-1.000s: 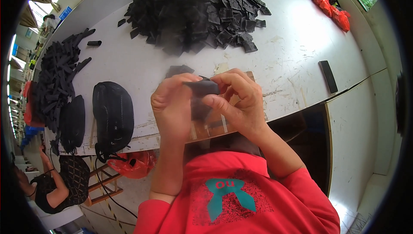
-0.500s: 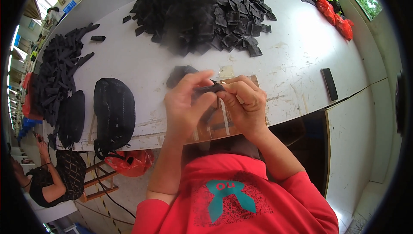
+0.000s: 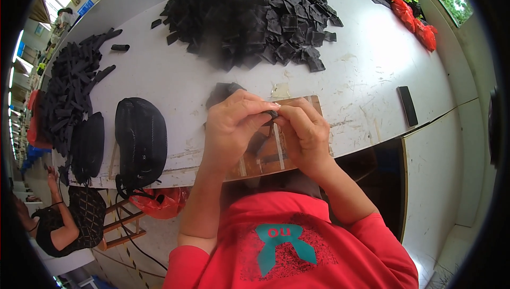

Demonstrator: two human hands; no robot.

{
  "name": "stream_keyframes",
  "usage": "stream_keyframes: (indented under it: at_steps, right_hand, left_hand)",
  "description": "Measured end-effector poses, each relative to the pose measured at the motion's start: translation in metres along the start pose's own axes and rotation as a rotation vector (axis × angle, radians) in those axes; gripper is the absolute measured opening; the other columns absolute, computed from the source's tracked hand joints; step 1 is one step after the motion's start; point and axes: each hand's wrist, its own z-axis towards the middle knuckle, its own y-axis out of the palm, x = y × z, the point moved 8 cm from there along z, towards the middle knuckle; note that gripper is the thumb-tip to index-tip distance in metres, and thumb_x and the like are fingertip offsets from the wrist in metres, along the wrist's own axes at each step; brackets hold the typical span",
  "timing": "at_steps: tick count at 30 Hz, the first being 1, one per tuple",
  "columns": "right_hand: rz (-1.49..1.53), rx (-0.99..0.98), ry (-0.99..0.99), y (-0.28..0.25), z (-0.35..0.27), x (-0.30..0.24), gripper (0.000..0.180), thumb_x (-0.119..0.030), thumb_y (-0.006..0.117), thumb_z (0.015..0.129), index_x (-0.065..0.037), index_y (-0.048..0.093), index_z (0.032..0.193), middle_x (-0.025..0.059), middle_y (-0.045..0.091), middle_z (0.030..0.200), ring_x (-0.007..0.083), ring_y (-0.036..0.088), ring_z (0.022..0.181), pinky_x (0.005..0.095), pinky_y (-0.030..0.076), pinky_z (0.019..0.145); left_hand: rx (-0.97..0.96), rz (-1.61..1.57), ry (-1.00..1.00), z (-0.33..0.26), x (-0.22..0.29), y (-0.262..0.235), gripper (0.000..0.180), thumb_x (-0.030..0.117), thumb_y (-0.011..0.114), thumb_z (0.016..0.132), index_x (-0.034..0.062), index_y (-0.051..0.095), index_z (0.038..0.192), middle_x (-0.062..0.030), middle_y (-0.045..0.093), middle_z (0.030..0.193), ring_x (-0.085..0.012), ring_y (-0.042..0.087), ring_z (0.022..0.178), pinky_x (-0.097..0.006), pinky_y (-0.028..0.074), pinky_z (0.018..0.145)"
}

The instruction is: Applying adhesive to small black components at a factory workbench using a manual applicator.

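Close together over a brown board (image 3: pixel 311 109) at the table's near edge, my hands pinch a small piece of black fabric (image 3: pixel 272 114) between them. My left hand (image 3: pixel 229 124) is closed on it, with most of the piece hidden behind the fingers. My right hand (image 3: pixel 305 132) grips the same piece with thumb and forefinger at its right end. Just beyond my left hand lies another black fabric piece (image 3: pixel 220 92). On the board below the hands is a dark strip (image 3: pixel 256 144), partly covered.
A large heap of black fabric pieces (image 3: pixel 255 18) covers the far middle. Rolled black strips (image 3: pixel 71 76) pile up at left, near a black zipped case (image 3: pixel 141 140). A black bar (image 3: pixel 407 106) lies at right. Red bags (image 3: pixel 414 21) sit far right; another person (image 3: pixel 64 214) sits at left.
My left fingers have folded down over the black fabric piece, and both hands' fingertips have come together. Less of the fabric shows now.
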Motion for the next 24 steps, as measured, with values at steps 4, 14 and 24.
stream_keyframes:
  at_steps: [4,14,24]
  right_hand:
    - [-0.045,-0.031,-0.058,0.005,0.003,-0.004,0.022,0.005,0.061,0.066,0.0,0.054,0.086,0.0097,0.051,0.072,0.0258,0.05,0.064,0.0328,0.042,0.052]
    - [-0.181,-0.17,-0.128,0.005,0.012,0.001,0.014,0.0,0.057,0.07,-0.003,0.055,0.083,0.0076,0.05,0.072,0.0232,0.047,0.06,0.0293,0.04,0.05]
    - [-0.004,0.162,0.848,-0.114,-0.138,0.094,0.027,-0.017,0.05,0.084,-0.004,0.049,0.06,-0.0023,0.041,0.048,0.0044,0.036,0.042,0.0205,0.024,0.039]
  left_hand:
    - [0.061,0.012,0.036,-0.005,-0.006,-0.005,0.017,-0.007,0.058,0.071,0.001,0.063,0.085,-0.0072,0.058,0.078,-0.0138,0.056,0.069,-0.022,0.045,0.059]
    - [0.114,-0.178,-0.009,0.001,-0.037,-0.017,0.017,0.004,0.059,0.077,-0.0014,0.06,0.093,-0.0069,0.059,0.078,-0.0117,0.053,0.066,-0.021,0.043,0.059]
    - [0.21,0.92,-0.657,0.006,-0.201,-0.093,0.025,0.017,0.063,0.07,0.0005,0.061,0.089,-0.0176,0.062,0.084,-0.0317,0.059,0.081,-0.038,0.046,0.074]
